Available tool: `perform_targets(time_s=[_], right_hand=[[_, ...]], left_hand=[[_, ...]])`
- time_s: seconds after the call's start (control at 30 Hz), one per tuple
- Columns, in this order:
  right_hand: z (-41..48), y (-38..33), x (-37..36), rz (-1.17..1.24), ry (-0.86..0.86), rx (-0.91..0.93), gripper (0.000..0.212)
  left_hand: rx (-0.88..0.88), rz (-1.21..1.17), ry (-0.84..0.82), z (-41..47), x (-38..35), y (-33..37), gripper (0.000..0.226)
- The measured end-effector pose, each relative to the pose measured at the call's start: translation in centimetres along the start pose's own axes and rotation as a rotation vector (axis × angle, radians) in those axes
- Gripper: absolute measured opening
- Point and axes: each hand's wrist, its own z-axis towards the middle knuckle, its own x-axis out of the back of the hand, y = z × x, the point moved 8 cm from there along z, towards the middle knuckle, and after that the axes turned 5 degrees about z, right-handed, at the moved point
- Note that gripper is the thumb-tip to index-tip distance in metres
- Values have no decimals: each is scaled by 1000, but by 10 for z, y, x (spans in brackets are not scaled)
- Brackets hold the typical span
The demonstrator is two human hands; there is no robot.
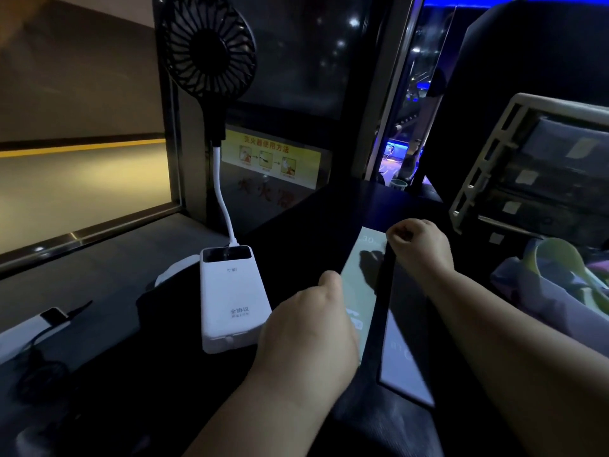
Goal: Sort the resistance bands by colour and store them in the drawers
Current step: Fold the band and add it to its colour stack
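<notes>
A pale green resistance band [357,285] lies flat on the dark table, stretched away from me. My left hand [309,324] pinches its near left edge. My right hand [418,242] pinches the far end, next to a dark band [379,311] that runs alongside it. A light bluish band [403,364] lies to the right, partly under my right forearm. A loose pile of bands [560,278] in green, purple and pink sits at the right edge. Behind the pile stands a beige drawer unit [487,163] with labelled dark drawers.
A white power bank [230,298] lies left of my left hand, its white cable rising to a black clip fan [211,51]. Black cables and a white charger [36,328] lie at the left. A glass panel with a yellow sign [273,159] stands behind the table.
</notes>
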Motion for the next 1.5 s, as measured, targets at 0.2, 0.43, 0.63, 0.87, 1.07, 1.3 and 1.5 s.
perform_targets(time_s=[0.2,0.43,0.63,0.87,1.07,1.3,1.5], right_hand=[[-23,-5,50,20,47,123,11],[-54,23,143,-121,132,279,7],[-61,79,227,-163,232,177,13],[-73,143,278,53,300,-21,5],[-82,162,302,245,323,-72,8],[-87,192,310,232,227,-210,4],[-90,209,317,185,215,-298,7]], left_hand=[[-32,-30,9,9,-5,31,16],[-107,-104,35,14,-22,98,22],[-241,-98,-38,16,-49,177,28],[-293,-130,-207,45,-93,267,32],[-295,-263,-165,62,-111,313,28],[-348,-165,-182,53,-156,326,45],[-505,-261,-44,42,-152,337,35]])
